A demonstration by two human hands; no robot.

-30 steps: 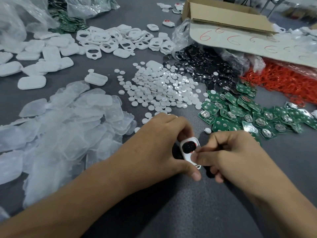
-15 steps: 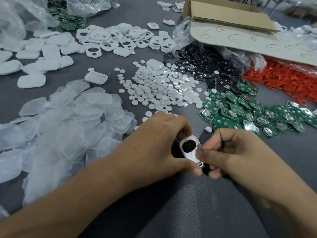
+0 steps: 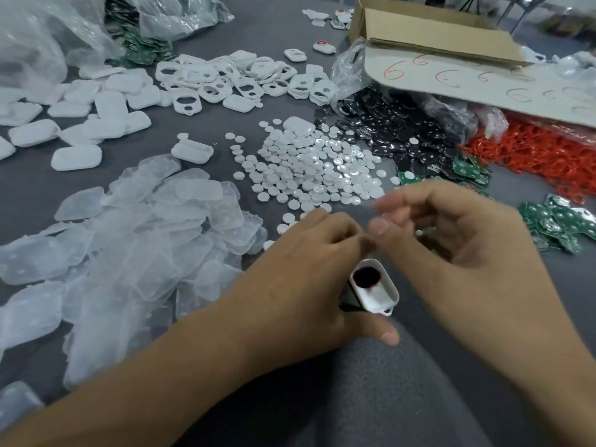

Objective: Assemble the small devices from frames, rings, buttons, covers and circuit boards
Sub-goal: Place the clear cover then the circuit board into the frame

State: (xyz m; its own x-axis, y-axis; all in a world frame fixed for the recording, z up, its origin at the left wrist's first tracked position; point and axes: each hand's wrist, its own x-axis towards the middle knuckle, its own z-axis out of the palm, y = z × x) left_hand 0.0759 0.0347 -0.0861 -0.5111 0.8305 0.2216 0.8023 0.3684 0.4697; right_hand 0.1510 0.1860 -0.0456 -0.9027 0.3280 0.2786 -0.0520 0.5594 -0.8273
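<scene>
Gripping the white frame [image 3: 377, 296] in our left hand [image 3: 306, 279] low over the tabletop [image 3: 419, 398], we judge its black button [image 3: 366, 276] seated. Our right hand [image 3: 458, 246] hovers beside it, blurred, fingers loosely curled; whether it pinches anything we cannot tell. Next it probably needs one of the circuit boards [image 3: 554, 221].

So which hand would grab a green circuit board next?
Right, probably: the right hand looks empty and hangs beside the green circuit boards, while the left hand grips the white frame.

Left hand [image 3: 300, 279] around white frame [image 3: 375, 290]
</scene>
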